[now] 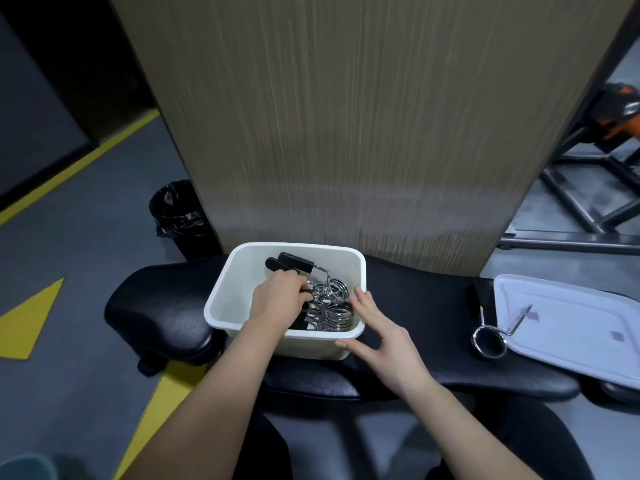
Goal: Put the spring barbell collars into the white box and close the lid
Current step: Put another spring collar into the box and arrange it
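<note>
A white box (239, 271) stands open on a black padded bench (415, 306). Inside lie chrome spring collars (337, 317) with black handles (294, 262). My left hand (277, 299) reaches into the box, its fingers closed around a black-handled collar there. My right hand (377, 327) rests against the box's right front corner with fingers spread, thumb on the outer wall. One more spring collar (489, 339) lies on the bench to the right, one wire arm resting on the white lid (571, 323), which lies flat at the bench's right end.
A wood-grain pillar (346, 133) rises right behind the bench. A black bin with a liner (180, 216) stands on the floor at the left. A black metal frame (588, 202) stands at the back right. Grey floor with yellow markings (31, 317) lies to the left.
</note>
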Demonstrator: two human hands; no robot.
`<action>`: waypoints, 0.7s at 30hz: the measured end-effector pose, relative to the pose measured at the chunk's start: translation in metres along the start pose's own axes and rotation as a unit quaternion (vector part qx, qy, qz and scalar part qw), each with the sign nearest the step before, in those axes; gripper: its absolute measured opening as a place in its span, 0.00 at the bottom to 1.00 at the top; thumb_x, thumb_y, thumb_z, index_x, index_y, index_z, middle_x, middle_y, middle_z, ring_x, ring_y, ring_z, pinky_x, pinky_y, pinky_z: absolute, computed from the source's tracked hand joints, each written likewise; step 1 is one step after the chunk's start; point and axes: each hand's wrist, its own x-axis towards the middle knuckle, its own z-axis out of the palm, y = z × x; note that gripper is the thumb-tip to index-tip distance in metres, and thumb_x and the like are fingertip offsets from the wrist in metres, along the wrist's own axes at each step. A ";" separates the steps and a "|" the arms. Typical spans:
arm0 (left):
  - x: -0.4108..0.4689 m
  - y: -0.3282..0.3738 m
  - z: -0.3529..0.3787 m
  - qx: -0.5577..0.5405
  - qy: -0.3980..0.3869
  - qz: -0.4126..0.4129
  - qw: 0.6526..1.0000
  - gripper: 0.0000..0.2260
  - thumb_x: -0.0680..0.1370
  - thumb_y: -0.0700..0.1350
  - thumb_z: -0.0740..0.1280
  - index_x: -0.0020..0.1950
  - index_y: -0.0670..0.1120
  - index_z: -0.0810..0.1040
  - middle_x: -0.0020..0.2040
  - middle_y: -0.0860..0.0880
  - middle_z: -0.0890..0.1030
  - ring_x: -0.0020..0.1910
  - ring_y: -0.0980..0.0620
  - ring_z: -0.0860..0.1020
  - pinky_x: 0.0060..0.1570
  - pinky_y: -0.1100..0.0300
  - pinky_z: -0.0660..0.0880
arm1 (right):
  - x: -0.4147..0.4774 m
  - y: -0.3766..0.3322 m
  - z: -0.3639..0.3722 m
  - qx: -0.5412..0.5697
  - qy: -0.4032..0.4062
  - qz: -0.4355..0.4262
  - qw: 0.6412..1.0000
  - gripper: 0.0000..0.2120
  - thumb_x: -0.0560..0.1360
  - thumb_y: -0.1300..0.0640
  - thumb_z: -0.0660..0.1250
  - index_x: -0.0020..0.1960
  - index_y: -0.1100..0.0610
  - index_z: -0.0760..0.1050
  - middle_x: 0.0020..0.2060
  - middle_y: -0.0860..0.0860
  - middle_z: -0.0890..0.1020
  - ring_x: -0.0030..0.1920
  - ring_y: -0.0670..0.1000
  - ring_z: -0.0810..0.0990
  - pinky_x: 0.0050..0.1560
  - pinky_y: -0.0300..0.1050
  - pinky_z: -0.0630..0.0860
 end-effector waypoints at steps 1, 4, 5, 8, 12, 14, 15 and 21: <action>0.000 0.000 0.001 0.001 0.004 -0.015 1.000 0.08 0.79 0.53 0.67 0.53 0.54 0.83 0.51 0.53 0.81 0.55 0.49 0.75 0.46 0.54 0.73 | 0.000 0.001 0.000 0.003 0.000 -0.001 1.000 0.38 0.70 0.52 0.77 0.76 0.46 0.65 0.75 0.35 0.62 0.76 0.35 0.55 0.72 0.27 0.53; -0.003 0.001 0.001 0.072 0.020 -0.019 0.997 0.10 0.80 0.53 0.65 0.52 0.53 0.85 0.50 0.52 0.81 0.53 0.49 0.74 0.47 0.54 0.69 | 0.000 0.002 0.001 0.004 0.000 -0.005 1.000 0.38 0.70 0.52 0.77 0.76 0.46 0.65 0.75 0.36 0.62 0.76 0.36 0.55 0.73 0.28 0.53; -0.004 0.001 0.001 0.100 0.031 -0.004 0.994 0.10 0.80 0.54 0.65 0.52 0.53 0.85 0.51 0.53 0.80 0.54 0.49 0.73 0.49 0.55 0.67 | 0.000 0.002 0.002 0.004 0.000 -0.007 1.000 0.38 0.70 0.52 0.78 0.76 0.46 0.65 0.75 0.36 0.62 0.76 0.36 0.55 0.73 0.28 0.53; -0.007 -0.002 0.004 0.135 0.068 0.030 0.988 0.09 0.76 0.56 0.69 0.49 0.54 0.86 0.57 0.53 0.77 0.60 0.47 0.70 0.57 0.53 0.61 | 0.000 0.002 0.002 0.002 -0.004 -0.006 1.000 0.38 0.70 0.51 0.77 0.76 0.46 0.65 0.75 0.35 0.62 0.76 0.36 0.55 0.73 0.28 0.53; -0.009 0.000 0.004 0.092 0.025 0.010 0.995 0.05 0.80 0.50 0.66 0.48 0.52 0.81 0.44 0.51 0.80 0.54 0.47 0.78 0.68 0.51 0.55 | 0.000 0.002 0.001 -0.004 -0.010 0.000 1.000 0.38 0.70 0.50 0.77 0.76 0.46 0.65 0.75 0.35 0.62 0.76 0.36 0.54 0.74 0.30 0.53; -0.007 -0.004 0.001 0.022 -0.024 -0.022 0.999 0.03 0.81 0.46 0.64 0.50 0.52 0.76 0.39 0.54 0.76 0.49 0.45 0.77 0.66 0.47 0.59 | 0.000 0.002 0.000 -0.004 -0.012 0.006 1.000 0.38 0.70 0.50 0.77 0.76 0.46 0.65 0.75 0.35 0.62 0.76 0.35 0.54 0.74 0.30 0.53; -0.006 -0.008 -0.001 -0.020 -0.042 -0.035 0.998 0.02 0.81 0.46 0.64 0.49 0.52 0.75 0.40 0.54 0.77 0.47 0.46 0.76 0.63 0.48 0.64 | 0.001 0.002 -0.001 -0.004 -0.013 0.009 1.000 0.38 0.70 0.50 0.77 0.76 0.46 0.65 0.76 0.36 0.62 0.76 0.34 0.54 0.74 0.30 0.53; -0.005 -0.029 -0.015 -0.036 -0.088 -0.029 0.995 0.04 0.78 0.50 0.69 0.50 0.50 0.78 0.48 0.52 0.81 0.50 0.46 0.77 0.49 0.55 0.72 | 0.004 0.001 -0.002 -0.024 -0.022 0.011 0.999 0.38 0.70 0.49 0.77 0.76 0.46 0.64 0.76 0.36 0.60 0.76 0.33 0.52 0.75 0.32 0.51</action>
